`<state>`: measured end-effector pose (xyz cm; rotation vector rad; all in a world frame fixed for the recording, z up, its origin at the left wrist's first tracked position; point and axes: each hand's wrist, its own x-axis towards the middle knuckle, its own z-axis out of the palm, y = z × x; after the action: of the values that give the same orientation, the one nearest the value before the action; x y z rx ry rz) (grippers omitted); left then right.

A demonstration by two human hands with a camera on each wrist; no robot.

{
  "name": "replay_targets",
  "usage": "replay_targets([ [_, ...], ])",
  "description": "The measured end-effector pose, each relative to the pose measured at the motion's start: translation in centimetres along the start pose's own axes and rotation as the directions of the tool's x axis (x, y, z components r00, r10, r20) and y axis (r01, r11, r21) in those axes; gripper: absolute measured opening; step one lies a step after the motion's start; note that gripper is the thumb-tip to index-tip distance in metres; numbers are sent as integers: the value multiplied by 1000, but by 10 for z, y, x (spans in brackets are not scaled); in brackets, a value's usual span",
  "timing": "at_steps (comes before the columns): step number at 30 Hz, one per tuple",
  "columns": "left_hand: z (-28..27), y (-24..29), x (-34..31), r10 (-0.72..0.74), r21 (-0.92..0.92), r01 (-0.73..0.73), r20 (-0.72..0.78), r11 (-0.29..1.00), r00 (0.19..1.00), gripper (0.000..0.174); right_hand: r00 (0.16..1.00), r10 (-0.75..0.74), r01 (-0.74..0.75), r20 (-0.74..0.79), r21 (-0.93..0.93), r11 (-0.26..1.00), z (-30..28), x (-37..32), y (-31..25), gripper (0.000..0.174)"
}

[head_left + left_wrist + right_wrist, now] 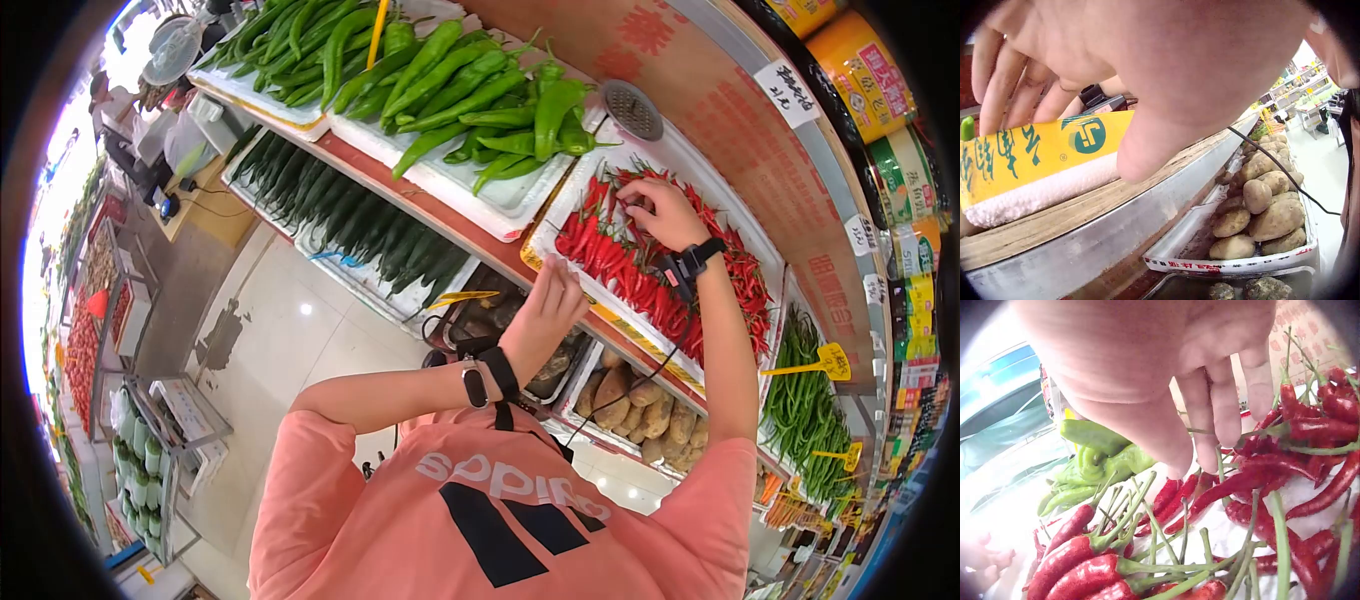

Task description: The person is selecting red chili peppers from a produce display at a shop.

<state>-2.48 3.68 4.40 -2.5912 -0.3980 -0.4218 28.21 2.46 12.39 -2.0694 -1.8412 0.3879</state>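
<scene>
Red chili peppers [640, 270] with green stems fill a white foam box [540, 238] on the upper shelf. My right hand [658, 212] reaches into their far side, fingers bent downward. In the right wrist view the thumb [1172, 453] and forefinger tips hang close together, right at the stems and tops of several chilies [1194, 490], with no pepper visibly gripped. My left hand [548, 308] is at the near edge of the box, its fingers extended. The left wrist view shows those fingers by the box's yellow printed tape [1041, 156], holding nothing.
Large green peppers [480, 95] lie in foam trays to the left, and thin green chilies [800, 400] to the right. A metal strainer [632, 108] stands behind the red chilies. Below are cucumbers [340, 205] and potatoes [1266, 206]. A black cable [1279, 169] hangs near the shelf edge.
</scene>
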Motion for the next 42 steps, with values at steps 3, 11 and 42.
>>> replay_targets([
  [3,-2,3,0,-31,-4,31,-1,1000,1000,46,999,14,-15,-35,-11,1000,-2,-3,1,23],
  [11,-5,5,1,-39,-12,39,31,999,999,43,997,63,-69,-33,-198,978,-5,-9,5,21],
  [42,2,-35,-35,70,-595,-399,-498,697,864,21,993,99,-109,-57,-213,971,0,-18,13,16],
])
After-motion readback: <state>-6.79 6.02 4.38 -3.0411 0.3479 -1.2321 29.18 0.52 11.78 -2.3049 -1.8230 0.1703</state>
